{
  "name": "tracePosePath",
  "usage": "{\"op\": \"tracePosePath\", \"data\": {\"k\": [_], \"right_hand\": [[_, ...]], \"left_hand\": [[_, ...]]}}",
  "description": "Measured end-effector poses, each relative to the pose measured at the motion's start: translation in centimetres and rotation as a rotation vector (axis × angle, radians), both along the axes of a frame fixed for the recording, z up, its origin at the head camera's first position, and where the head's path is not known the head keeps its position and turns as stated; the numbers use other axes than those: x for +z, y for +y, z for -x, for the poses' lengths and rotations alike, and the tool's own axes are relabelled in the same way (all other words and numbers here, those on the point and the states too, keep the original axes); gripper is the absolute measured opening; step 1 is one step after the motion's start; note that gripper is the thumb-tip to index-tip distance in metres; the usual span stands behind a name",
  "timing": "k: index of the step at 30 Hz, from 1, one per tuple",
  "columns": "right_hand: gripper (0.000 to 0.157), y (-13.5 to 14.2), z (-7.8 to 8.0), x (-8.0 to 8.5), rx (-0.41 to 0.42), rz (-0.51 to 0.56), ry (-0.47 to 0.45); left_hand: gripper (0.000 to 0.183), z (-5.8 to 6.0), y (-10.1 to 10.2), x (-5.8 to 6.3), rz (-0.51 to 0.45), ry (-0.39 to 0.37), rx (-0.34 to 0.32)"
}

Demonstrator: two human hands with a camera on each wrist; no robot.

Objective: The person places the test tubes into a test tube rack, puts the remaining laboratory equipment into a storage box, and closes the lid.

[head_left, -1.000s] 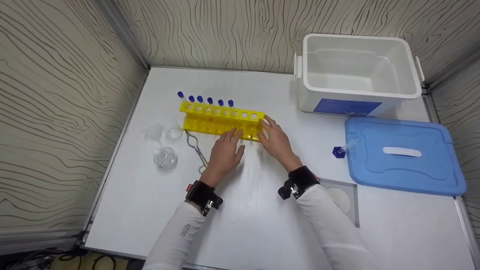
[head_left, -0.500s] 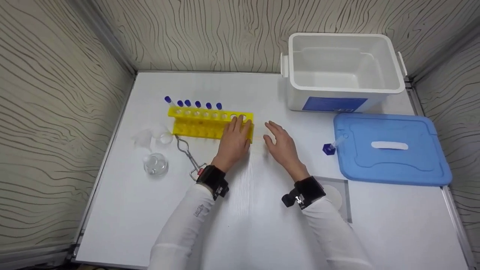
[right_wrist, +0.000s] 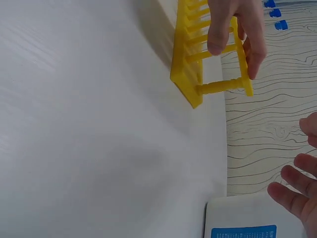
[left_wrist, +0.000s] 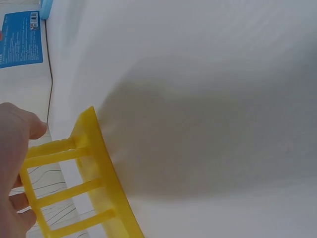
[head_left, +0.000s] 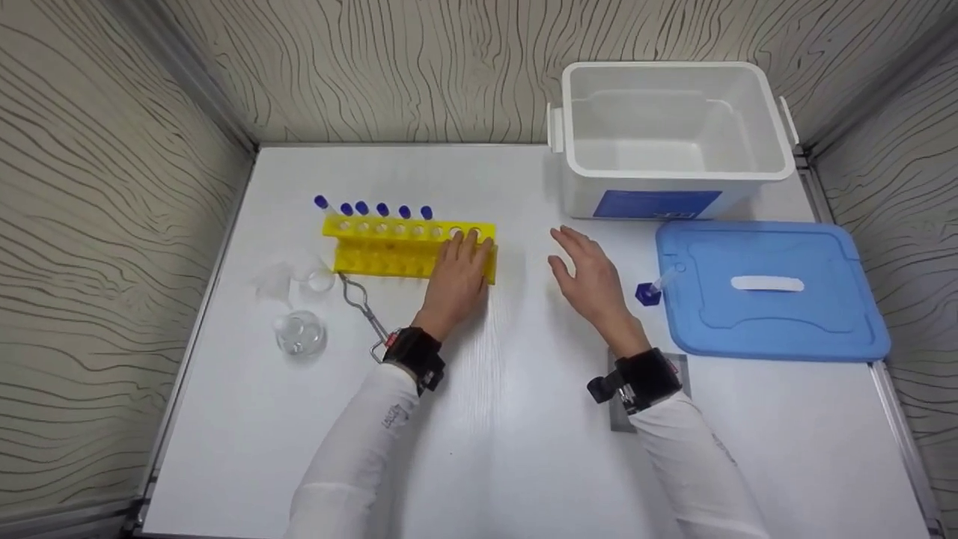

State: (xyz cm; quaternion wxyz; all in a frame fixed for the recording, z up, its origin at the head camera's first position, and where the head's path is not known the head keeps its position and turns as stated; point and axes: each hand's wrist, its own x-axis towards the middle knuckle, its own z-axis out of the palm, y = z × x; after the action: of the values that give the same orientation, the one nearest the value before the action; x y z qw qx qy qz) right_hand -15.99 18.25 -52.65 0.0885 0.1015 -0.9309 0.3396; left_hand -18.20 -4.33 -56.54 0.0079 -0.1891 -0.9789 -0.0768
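Observation:
A yellow test tube rack (head_left: 359,260) stands at the left middle of the table. Several tubes with blue caps (head_left: 382,209) are in it, toward its left part. My left hand (head_left: 455,281) grips the rack's top bar near the right end; in the right wrist view its thumb (right_wrist: 218,37) is in front and its fingers reach over the far side. To the right of the rack, my right hand (head_left: 595,284) hovers apart from it, fingers loosely extended and holding nothing. Metal tongs (head_left: 359,303) lie before the rack, partly hidden by the left wrist.
Left of the tongs are a glass flask (head_left: 301,335), a clear funnel (head_left: 274,283) and a small clear round piece (head_left: 317,281). A white bin (head_left: 677,161) stands back right, with its blue lid (head_left: 771,314) in front. A small cylinder with blue base (head_left: 648,293) lies against the lid.
My left hand has shifted right along the rack and up onto its top bar. My right hand has left the rack's right end and moved away to the right.

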Motion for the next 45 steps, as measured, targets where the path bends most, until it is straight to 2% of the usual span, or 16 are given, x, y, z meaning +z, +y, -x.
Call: {"op": "tracePosePath", "data": {"k": [5, 17, 25, 30, 35, 45], "right_hand": [[0.042, 0.6, 0.2, 1.1, -0.003, -0.02, 0.055], [0.04, 2.5, 0.7, 2.8, -0.035, -0.047, 0.129], [0.039, 4.0, 1.0, 4.1, -0.042, -0.066, 0.189], [0.041, 5.2, 1.2, 4.9, -0.059, -0.077, 0.182], [0.042, 6.4, 1.7, 5.6, -0.086, -0.091, 0.161], [0.042, 9.3, 3.1, 6.0, -0.131, -0.129, 0.153]], "left_hand": [[0.05, 0.5, -0.1, 0.0, -0.005, 0.007, -0.011], [0.052, 1.8, -0.6, 0.6, 0.021, -0.05, 0.027], [0.051, 2.6, -1.5, 0.7, 0.032, -0.049, 0.047], [0.053, 3.3, -2.4, 0.9, 0.024, -0.073, 0.07], [0.053, 3.8, -3.6, 1.1, 0.017, -0.066, 0.086], [0.055, 4.3, -5.5, 1.3, -0.004, -0.081, 0.11]]}}
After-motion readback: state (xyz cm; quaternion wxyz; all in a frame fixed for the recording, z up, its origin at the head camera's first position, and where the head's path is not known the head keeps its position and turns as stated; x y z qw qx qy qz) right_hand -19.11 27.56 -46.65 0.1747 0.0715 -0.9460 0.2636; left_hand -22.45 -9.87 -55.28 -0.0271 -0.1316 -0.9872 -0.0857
